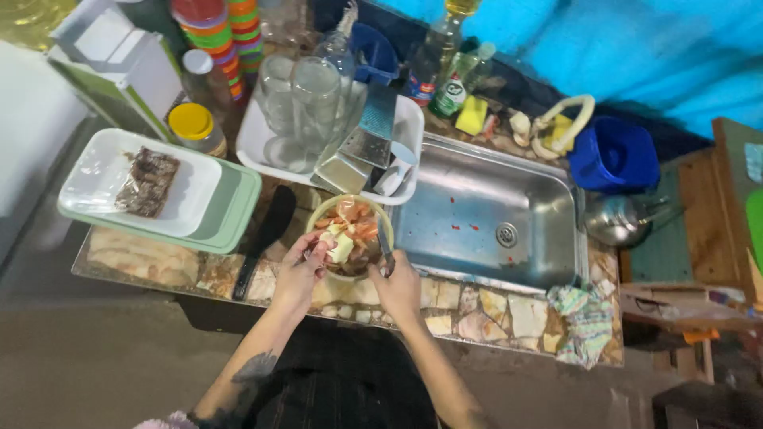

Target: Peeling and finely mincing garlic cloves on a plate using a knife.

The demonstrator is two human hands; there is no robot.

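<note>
Now, at the counter beside the sink, things stand like this:

Left hand (300, 268): fingers curled together around a pale chunk of vegetable (342, 248), held right at the rim of the bowl.

Right hand (397, 284): clamped on the handle of a knife (385, 245), whose blade points up over the bowl's right edge.

Bowl (324, 208): yellowish, round, resting on the patterned stone countertop (477, 314) between both hands, filled with orange and pale cut pieces.

Sink (477, 218): steel, just right of the bowl, with a few red flecks on its floor.

Black spatula (266, 238): lying on the counter just left of the bowl.

White tray (187, 191): well to the left, on a green tray, holding a dark wrapped slab.

Dish rack (405, 127): behind the bowl, holding clear glass jars and a metal grater.

Rag (586, 318): crumpled on the counter's right end.
</note>
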